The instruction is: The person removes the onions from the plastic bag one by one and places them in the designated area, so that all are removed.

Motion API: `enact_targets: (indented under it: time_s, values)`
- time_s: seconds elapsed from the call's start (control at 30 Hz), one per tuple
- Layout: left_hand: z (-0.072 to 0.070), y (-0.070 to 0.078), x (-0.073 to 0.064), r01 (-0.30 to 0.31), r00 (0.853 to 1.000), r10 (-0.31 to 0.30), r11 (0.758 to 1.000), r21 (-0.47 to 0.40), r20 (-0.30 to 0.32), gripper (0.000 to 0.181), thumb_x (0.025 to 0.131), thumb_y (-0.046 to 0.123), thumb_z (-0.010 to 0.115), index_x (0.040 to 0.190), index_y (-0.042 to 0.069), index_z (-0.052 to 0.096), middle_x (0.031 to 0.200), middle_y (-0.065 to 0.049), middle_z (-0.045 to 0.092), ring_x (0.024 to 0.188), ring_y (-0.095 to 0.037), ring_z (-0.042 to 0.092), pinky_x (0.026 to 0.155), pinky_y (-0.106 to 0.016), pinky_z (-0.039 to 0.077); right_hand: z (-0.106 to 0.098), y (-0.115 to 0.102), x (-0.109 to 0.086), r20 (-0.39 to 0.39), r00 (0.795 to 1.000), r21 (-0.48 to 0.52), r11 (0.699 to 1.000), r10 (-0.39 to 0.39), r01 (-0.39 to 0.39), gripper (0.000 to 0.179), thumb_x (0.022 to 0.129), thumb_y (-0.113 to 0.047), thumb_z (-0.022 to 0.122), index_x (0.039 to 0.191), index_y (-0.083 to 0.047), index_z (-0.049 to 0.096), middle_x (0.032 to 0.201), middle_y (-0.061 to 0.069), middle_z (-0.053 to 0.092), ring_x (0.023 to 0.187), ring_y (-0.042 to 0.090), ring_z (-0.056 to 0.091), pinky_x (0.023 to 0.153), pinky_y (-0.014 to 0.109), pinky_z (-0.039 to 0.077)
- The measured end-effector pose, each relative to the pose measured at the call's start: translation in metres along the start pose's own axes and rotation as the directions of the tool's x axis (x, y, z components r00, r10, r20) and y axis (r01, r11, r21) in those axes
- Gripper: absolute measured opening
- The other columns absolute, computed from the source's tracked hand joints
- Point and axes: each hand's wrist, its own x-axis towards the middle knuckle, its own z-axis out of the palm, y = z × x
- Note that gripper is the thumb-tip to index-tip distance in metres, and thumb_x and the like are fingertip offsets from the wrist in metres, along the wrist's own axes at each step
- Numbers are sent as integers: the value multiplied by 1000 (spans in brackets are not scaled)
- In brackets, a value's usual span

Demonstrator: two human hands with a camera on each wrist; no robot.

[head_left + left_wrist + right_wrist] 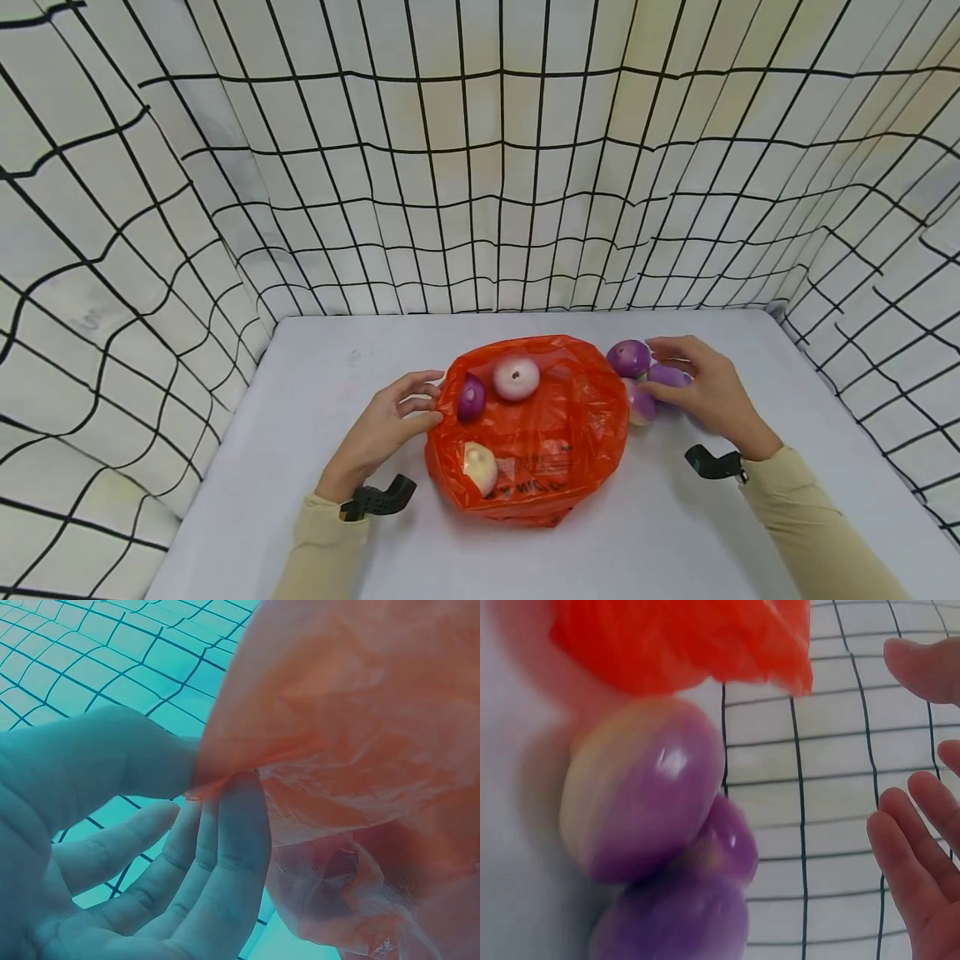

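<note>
A red plastic bag (532, 433) lies spread on the white table with its mouth open upward. Inside it are a purple onion (472, 397), a pale pinkish onion (516, 378) and a cream-coloured one (480, 469). My left hand (392, 423) pinches the bag's left rim between thumb and fingertips, as the left wrist view shows close up. Right of the bag, three purple-and-cream onions (649, 791) sit clustered together. Over the cluster's right side, my right hand (701, 385) has its fingers spread; in the right wrist view they hold nothing and stand apart from the onions.
Black wire grid (495, 167) with pale panels behind it rises at the back and both sides of the white table (360, 350). Each wrist carries a black camera mount, the left mount (378, 497) hanging near the bag's lower left.
</note>
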Motion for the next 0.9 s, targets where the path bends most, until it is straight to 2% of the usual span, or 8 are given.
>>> enact_targets:
  time_s: [0.1, 0.27, 0.4, 0.47, 0.57, 0.73, 0.9]
  values:
    - [-1, 0, -1, 0, 1000, 0, 1000, -5, 2, 57, 96, 15, 71, 149, 12, 49, 135, -18, 57, 122, -27, 63, 95, -28, 61, 7, -9, 7, 28, 999, 0, 1000, -21, 21, 59, 81, -16, 89, 134, -7, 63, 125, 13, 68, 113, 14, 64, 92, -3, 42]
    - [-1, 0, -1, 9, 1000, -8, 1000, -17, 10, 58, 96, 15, 71, 149, 13, 49, 135, -17, 56, 123, -27, 63, 95, -28, 61, 19, -20, 21, 51, 997, 4, 998, -62, 62, 60, 81, -15, 89, 135, -9, 64, 124, 9, 68, 110, 22, 69, 91, 3, 49]
    - [-3, -1, -2, 3, 1000, -3, 1000, -18, 2, 58, 96, 15, 72, 150, 13, 50, 135, -16, 57, 123, -27, 64, 95, -28, 60, 29, -30, 33, 66, 993, 0, 995, -97, 97, 57, 80, -16, 89, 132, -12, 66, 122, 8, 70, 108, 29, 73, 90, 25, 62]
    - [-4, -1, -2, 3, 1000, -3, 1000, -21, -2, 58, 96, 15, 72, 150, 13, 50, 135, -16, 57, 123, -27, 64, 96, -28, 60, 34, -34, 39, 81, 990, 10, 994, -113, 112, 56, 81, -16, 89, 132, -12, 66, 123, 8, 71, 108, 30, 73, 90, 38, 63]
    - [-6, -2, -2, -5, 1000, 5, 1000, -16, 0, 60, 96, 16, 71, 151, 10, 48, 135, -18, 57, 123, -28, 64, 97, -30, 60, 43, -39, 46, 114, 985, 53, 991, -128, 122, 57, 80, -15, 89, 132, -11, 65, 124, 11, 70, 109, 30, 73, 91, 48, 62]
    - [-6, -3, -2, -4, 1000, 4, 1000, -20, -1, 61, 96, 16, 72, 151, 9, 48, 135, -18, 56, 124, -28, 63, 99, -34, 60, 56, -49, 54, 170, 974, 106, 985, -151, 134, 55, 81, -14, 89, 131, -7, 66, 122, 14, 69, 109, 32, 72, 92, 52, 61]
    - [-6, -3, -1, -3, 1000, 3, 999, -36, 2, 61, 96, 15, 72, 152, 8, 47, 136, -19, 55, 124, -28, 64, 98, -33, 61, 69, -53, 62, 198, 964, 88, 983, -176, 161, 56, 80, -19, 90, 130, -8, 68, 118, 11, 70, 108, 30, 72, 92, 50, 61]
